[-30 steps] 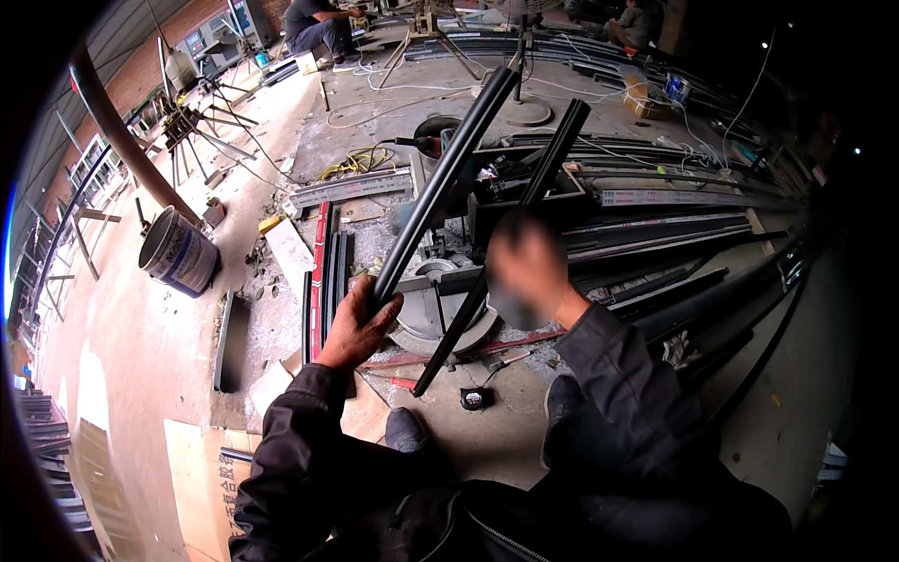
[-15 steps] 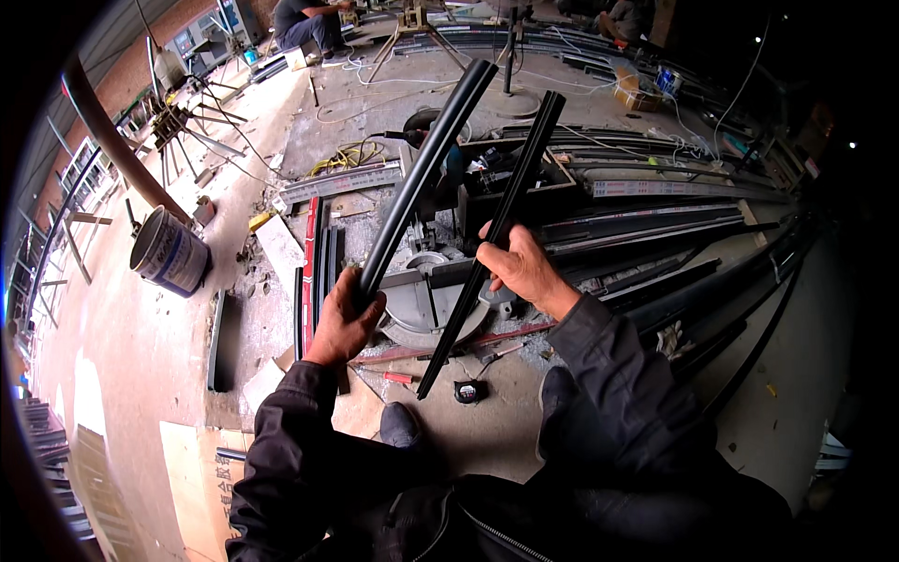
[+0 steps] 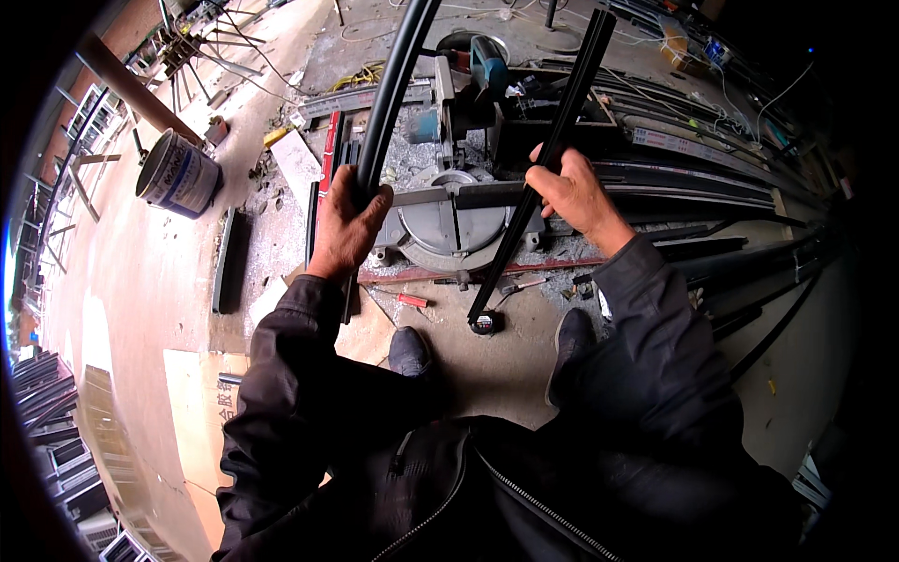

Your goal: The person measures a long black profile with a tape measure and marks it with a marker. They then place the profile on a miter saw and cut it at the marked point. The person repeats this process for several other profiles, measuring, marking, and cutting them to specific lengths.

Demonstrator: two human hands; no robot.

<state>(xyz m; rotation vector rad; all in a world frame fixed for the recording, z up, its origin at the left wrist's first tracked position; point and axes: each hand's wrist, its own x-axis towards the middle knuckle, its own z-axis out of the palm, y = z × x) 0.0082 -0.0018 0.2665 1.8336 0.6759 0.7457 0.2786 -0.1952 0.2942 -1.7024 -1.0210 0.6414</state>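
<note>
My left hand (image 3: 351,225) is wrapped round a long dark grey metal profile (image 3: 391,89), whose far end runs out of the top of the picture. In my right hand (image 3: 579,195), thumb and fingers grip a slimmer black profile (image 3: 551,140), grooved along its length and slanting down to the left. Both bars are held apart, above a mitre saw (image 3: 459,220) with a round grey base on the floor. The black bar's lower end overlaps a small tape measure (image 3: 485,323) in the view; whether they touch I cannot tell.
A red-handled screwdriver (image 3: 410,300) lies between the saw and my shoes. To the left stand a white bucket (image 3: 178,175) and a short dark channel piece (image 3: 229,262). Long dark profiles (image 3: 693,192) cover the floor at right. Flattened cardboard (image 3: 195,393) lies at lower left.
The view has tilted downward, so the floor items sit higher in the picture. The left bar stands more upright, and the saw base shows more fully. Both hands keep their bars.
</note>
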